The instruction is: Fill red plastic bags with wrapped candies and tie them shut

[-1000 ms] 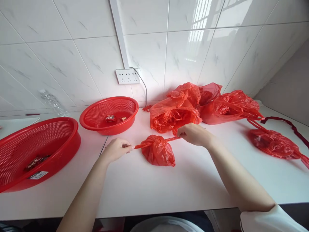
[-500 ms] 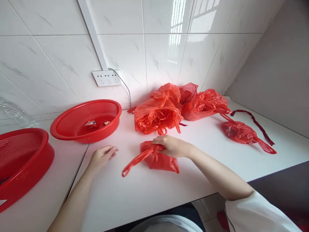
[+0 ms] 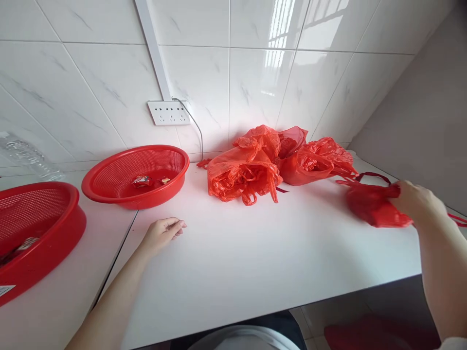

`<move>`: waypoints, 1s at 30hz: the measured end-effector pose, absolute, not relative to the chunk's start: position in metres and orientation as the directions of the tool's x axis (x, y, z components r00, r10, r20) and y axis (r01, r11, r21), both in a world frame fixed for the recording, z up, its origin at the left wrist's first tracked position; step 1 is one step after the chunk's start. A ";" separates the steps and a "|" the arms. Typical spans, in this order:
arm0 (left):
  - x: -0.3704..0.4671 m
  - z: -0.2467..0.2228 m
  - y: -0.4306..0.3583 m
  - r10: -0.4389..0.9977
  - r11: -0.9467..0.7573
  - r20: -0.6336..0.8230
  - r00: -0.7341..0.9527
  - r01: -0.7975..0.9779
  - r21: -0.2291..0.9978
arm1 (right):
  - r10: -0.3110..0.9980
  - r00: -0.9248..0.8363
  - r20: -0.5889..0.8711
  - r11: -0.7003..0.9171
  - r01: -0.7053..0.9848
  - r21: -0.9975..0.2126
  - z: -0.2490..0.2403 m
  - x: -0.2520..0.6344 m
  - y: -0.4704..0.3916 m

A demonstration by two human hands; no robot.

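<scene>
Gripping a blurred red bag point(image 3: 383, 213) over the right part of the white table point(image 3: 273, 262), the right hand point(image 3: 419, 199) has its bulk just leftward. The left hand point(image 3: 165, 233), relaxed and empty, is near the round red basket point(image 3: 164, 193).

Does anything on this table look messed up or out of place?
Nothing visibly spilled or broken. The crumpled red plastic bags by the wall look untidy, one gaping open with crumpled plastic inside. A dark red strap near the right hand looks stray, though it's partly hidden.
</scene>
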State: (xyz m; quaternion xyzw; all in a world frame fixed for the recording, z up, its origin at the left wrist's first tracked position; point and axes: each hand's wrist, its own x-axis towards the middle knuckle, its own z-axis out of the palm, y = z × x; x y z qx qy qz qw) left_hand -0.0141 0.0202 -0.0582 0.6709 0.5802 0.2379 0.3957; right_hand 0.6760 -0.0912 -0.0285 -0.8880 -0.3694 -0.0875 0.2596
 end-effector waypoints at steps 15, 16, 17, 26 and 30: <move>-0.010 -0.051 0.009 0.961 -0.123 -0.094 0.261 0.703 0.700 | 0.898 -0.255 0.358 0.364 0.889 -0.278 -0.019 0.357 0.021; -0.009 -0.052 0.008 0.960 -0.142 -0.076 0.268 0.706 0.694 | 0.895 -0.217 0.389 0.320 0.921 -0.223 -0.023 0.343 0.034; -0.008 -0.053 0.007 0.960 -0.172 -0.042 0.275 0.706 0.687 | 0.886 -0.195 0.420 0.286 0.944 -0.165 -0.028 0.332 0.047; 0.032 -0.042 0.003 0.776 -0.611 0.452 0.441 0.704 0.362 | 0.867 -0.069 0.493 0.335 0.813 -0.475 -0.022 0.311 0.092; 0.079 -0.025 0.013 0.642 -0.704 0.564 0.519 0.690 0.166 | 0.894 0.117 0.433 0.359 0.393 -0.847 0.002 0.317 0.083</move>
